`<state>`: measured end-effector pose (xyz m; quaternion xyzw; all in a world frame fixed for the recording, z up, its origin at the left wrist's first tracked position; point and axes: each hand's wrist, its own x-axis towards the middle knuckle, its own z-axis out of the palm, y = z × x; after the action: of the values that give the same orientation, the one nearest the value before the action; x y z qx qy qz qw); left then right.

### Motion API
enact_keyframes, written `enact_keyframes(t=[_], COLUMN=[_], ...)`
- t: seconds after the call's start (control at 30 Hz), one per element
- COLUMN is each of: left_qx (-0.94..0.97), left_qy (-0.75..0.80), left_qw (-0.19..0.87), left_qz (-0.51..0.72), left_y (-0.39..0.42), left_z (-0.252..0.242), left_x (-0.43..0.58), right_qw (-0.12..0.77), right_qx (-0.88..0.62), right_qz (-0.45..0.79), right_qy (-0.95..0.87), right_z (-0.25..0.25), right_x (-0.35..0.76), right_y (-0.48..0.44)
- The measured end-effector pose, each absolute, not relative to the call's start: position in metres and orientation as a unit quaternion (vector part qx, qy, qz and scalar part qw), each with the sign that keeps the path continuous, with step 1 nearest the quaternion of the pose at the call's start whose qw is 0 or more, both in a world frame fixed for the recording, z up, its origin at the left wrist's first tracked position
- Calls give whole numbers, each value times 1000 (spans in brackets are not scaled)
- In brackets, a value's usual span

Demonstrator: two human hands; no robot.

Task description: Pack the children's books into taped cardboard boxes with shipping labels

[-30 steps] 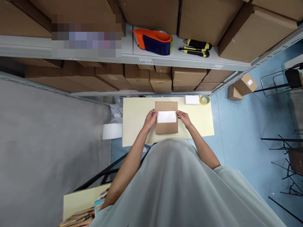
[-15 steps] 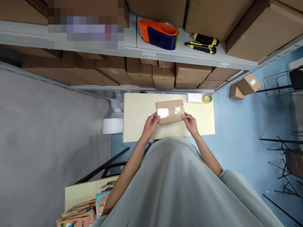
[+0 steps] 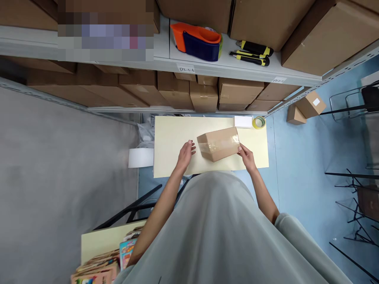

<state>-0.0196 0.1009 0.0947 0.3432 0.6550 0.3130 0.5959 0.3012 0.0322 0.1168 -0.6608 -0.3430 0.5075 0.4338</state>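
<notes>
A brown cardboard box (image 3: 220, 144) with clear tape on its surface is tilted over the pale yellow table (image 3: 171, 134). My right hand (image 3: 246, 155) grips the box at its right end, thumb and fingers pinching the edge. To the left of the box, my left hand (image 3: 186, 154) is apart from it, its fingers spread and holding nothing. Behind the box, near the table's far right corner, are a small white box (image 3: 242, 122) and a roll of yellow tape (image 3: 259, 122).
Shelving (image 3: 237, 71) full of cardboard boxes spans the far side, with an orange and blue tape dispenser (image 3: 201, 43) and cutters (image 3: 254, 53) on it. A white roll (image 3: 141, 157) lies left of the table. Magazines (image 3: 100, 268) are stacked lower left.
My left hand has let go of the box and moved slightly left. The box has turned, showing another taped side, and shifted right with my right hand. The white label is out of view.
</notes>
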Motion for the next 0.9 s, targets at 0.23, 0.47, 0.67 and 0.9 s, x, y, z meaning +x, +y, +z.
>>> enact_keyframes(t=[0.23, 0.47, 0.67, 0.9], left_qx=[330, 432, 476, 523], left_qy=[628, 596, 556, 559], left_qw=[662, 630, 619, 597], left_qz=[243, 248, 285, 240], left_y=[128, 150, 145, 109], left_z=[72, 64, 61, 54], left_x=[9, 49, 26, 6], right_qw=[418, 414, 430, 482], right_qx=[-715, -735, -734, -716], right_qz=[493, 497, 496, 481], right_qy=[-267, -204, -174, -153], right_z=[99, 57, 41, 32], right_x=[368, 375, 371, 372], right_y=[1, -4, -13, 20])
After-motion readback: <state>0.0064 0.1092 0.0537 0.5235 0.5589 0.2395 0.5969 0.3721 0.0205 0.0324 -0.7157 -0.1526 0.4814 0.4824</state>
